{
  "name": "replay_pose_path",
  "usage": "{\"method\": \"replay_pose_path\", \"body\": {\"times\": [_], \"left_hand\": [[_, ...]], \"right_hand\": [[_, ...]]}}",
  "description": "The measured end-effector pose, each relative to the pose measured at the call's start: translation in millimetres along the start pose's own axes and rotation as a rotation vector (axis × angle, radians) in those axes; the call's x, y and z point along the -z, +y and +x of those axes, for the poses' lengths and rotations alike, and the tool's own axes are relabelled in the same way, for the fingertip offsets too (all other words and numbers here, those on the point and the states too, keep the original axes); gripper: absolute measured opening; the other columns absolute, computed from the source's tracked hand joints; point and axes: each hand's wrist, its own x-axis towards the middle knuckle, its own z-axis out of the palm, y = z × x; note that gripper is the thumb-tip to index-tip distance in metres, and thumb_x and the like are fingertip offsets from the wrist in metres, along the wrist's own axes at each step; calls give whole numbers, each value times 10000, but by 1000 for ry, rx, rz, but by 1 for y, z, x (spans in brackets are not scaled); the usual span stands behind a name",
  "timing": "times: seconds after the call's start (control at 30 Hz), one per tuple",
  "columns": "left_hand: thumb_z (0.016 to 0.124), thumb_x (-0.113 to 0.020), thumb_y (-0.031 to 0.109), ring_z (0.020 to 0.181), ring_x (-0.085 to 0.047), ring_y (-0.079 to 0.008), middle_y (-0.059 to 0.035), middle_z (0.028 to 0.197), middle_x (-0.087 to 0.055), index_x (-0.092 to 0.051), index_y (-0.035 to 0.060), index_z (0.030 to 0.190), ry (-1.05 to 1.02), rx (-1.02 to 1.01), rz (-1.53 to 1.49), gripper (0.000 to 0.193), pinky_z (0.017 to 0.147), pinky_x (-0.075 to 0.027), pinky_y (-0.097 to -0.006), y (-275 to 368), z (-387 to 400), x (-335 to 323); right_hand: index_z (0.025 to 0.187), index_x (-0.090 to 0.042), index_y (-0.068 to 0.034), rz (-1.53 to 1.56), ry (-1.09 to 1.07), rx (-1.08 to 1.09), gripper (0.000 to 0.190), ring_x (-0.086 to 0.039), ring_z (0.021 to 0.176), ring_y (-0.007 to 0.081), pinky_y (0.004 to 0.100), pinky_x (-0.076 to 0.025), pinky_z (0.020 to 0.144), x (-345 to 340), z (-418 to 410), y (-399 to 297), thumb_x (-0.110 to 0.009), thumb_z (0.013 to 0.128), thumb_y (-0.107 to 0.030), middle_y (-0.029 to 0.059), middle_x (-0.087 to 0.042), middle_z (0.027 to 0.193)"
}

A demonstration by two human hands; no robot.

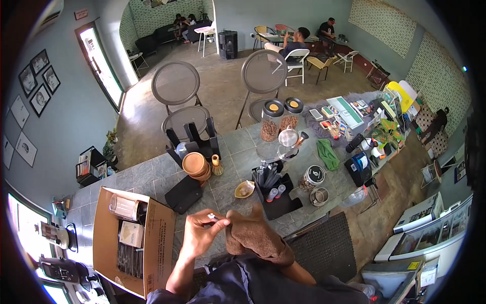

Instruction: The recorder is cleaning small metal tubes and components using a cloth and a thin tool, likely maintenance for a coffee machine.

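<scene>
My left hand (202, 232) is over the tiled counter, thumb and forefinger pinched around a small white-tipped object (212, 216), too small to name. Brown towelling cloth (258, 237) is draped around my right hand, hiding its fingers; only the forearm shows below it. The two hands meet at the left thumb tip. Just beyond them lies a small yellowish leaf-shaped dish (244, 189) with something pale in it. A black organizer (283, 207) with wrapped straws and small clear tubes stands to its right.
On the left, a cardboard box (159, 243) holds a jar, a small carton and dark sticks. Stacked wooden bowls (196, 164), a bamboo whisk (216, 165) and a black holder (193, 142) stand behind. Glass jars (269, 128), a metal cup (319, 197) and a green cloth (328, 154) occupy the right.
</scene>
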Motion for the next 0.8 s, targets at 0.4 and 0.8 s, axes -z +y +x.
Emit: {"method": "replay_pose_path", "body": {"times": [0.4,0.8], "left_hand": [[1004,-800,30,763,-747,-126,-78,888,-801,-826,-11,966,574,-342,-50,62,719,-609,-280,35,70,15],[948,-856,172,757,-766,-299,-130,934,-767,-836,17,1029,35,-417,327,176,704,-607,-398,-100,149,-153]], "right_hand": [[1469,-406,-32,755,59,-340,566,-532,1205,228,401,-473,1005,-58,-83,3,-668,1082,-350,85,-489,1347],[1677,-267,28,1376,260,-816,772,-520,1453,294,400,-439,1203,-116,-156,-55,-628,1129,-380,176,-467,1620]]}}
